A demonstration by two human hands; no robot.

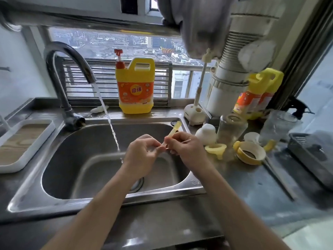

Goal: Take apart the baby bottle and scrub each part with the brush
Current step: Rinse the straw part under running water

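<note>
Head view: left hand [142,150] and right hand [183,147] both pinch a yellow part [174,129] over the sink [81,141], probably so drips drain away.

The left forearm [100,204] and right forearm [232,201] are slim and bare along all their visible length. The left grip [143,153] and right grip [186,147] are bare hands with slender fingers.

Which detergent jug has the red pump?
The jug centred behind the sink, red pump on top. The other jug, far right past the white pipe, shows only a yellow handle.
</note>
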